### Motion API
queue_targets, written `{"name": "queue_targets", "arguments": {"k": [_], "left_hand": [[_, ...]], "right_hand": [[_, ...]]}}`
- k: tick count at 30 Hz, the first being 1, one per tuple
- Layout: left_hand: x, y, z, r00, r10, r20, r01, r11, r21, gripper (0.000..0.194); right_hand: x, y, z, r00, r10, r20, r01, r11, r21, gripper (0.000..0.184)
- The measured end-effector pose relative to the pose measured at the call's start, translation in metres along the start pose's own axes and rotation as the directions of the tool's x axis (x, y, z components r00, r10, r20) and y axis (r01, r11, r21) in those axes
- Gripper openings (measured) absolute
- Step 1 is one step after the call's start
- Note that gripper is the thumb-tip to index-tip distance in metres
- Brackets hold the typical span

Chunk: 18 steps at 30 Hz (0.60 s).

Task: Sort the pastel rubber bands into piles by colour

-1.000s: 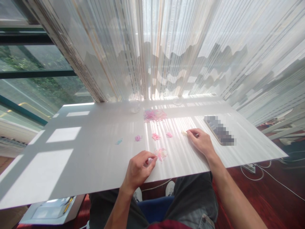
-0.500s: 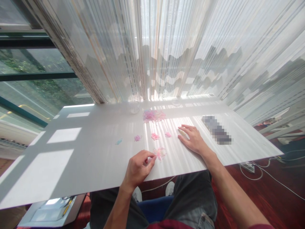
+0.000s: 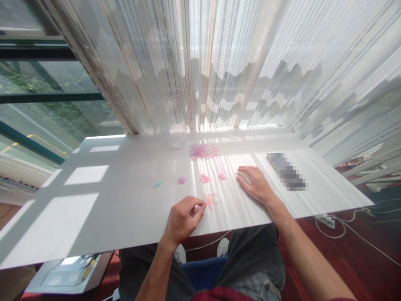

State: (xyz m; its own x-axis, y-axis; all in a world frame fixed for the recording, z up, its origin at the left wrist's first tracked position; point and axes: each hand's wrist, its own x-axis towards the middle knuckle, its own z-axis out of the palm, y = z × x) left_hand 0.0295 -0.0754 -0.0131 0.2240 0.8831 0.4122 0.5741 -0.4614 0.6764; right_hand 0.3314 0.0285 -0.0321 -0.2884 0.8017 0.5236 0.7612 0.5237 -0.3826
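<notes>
My left hand (image 3: pixel 184 217) is closed in a pinch at the left edge of a small mixed pile (image 3: pixel 211 201) of thin pink and pale strands, perhaps small rubber bands. What its fingertips hold is too small to make out. Farther right, my right hand (image 3: pixel 255 184) rests on the table with thumb and fingers apart, around a pale yellowish bunch (image 3: pixel 247 177) that it partly hides. Between and left of the hands lie a light pink bunch (image 3: pixel 222 177), a brighter pink bunch (image 3: pixel 204 179), a purple bunch (image 3: pixel 182 180) and a blue bunch (image 3: pixel 157 184).
A larger pink and purple heap (image 3: pixel 204 151) lies farther back on the white table (image 3: pixel 125 213). Behind it stand a clear container (image 3: pixel 178 141) and a clear round lid or dish (image 3: pixel 232 134). A pixelated phone-like object (image 3: pixel 286 171) lies right. Sheer curtains (image 3: pixel 216 83) hang at the back edge.
My right hand has shifted slightly right, its fingers drawn a little closer over the pale bunch. My left hand keeps its pinch at the mixed pile. The view has moved slightly.
</notes>
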Motion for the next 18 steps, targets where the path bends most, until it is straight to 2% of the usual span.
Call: {"name": "queue_targets", "arguments": {"k": [4, 7, 9, 10, 13, 15, 18], "left_hand": [[0.001, -0.001, 0.0, 0.999, 0.035, -0.035, -0.034, 0.999, 0.017, 0.008], [0.003, -0.003, 0.0, 0.991, 0.105, -0.081, -0.099, 0.992, 0.074, 0.01], [0.004, -0.005, 0.001, 0.987, 0.133, -0.088, -0.12, 0.983, 0.135, 0.015], [0.004, -0.006, 0.002, 0.987, 0.135, -0.086, -0.119, 0.979, 0.166, 0.017], [0.003, -0.007, 0.003, 0.991, 0.111, -0.075, -0.091, 0.968, 0.234, 0.019], [0.002, -0.006, 0.004, 0.995, 0.081, -0.066, -0.061, 0.964, 0.259, 0.021], [0.002, -0.004, 0.004, 0.999, 0.033, -0.036, -0.022, 0.963, 0.27, 0.03]], "right_hand": [[0.0, -0.007, -0.005, 0.999, -0.013, -0.053, 0.014, 1.0, 0.018, 0.017], [-0.002, -0.025, -0.012, 0.997, -0.019, -0.076, 0.023, 0.999, 0.042, 0.012], [-0.006, -0.044, -0.014, 0.999, -0.032, -0.014, 0.033, 0.993, 0.114, 0.009], [-0.009, -0.054, -0.014, 0.997, -0.044, 0.059, 0.034, 0.986, 0.161, 0.009], [-0.016, -0.081, -0.007, 0.977, -0.101, 0.187, 0.047, 0.961, 0.273, 0.008], [-0.021, -0.092, 0.001, 0.969, -0.108, 0.221, 0.042, 0.957, 0.286, 0.007], [-0.027, -0.099, 0.009, 0.974, -0.075, 0.214, 0.018, 0.967, 0.255, 0.009]]}}
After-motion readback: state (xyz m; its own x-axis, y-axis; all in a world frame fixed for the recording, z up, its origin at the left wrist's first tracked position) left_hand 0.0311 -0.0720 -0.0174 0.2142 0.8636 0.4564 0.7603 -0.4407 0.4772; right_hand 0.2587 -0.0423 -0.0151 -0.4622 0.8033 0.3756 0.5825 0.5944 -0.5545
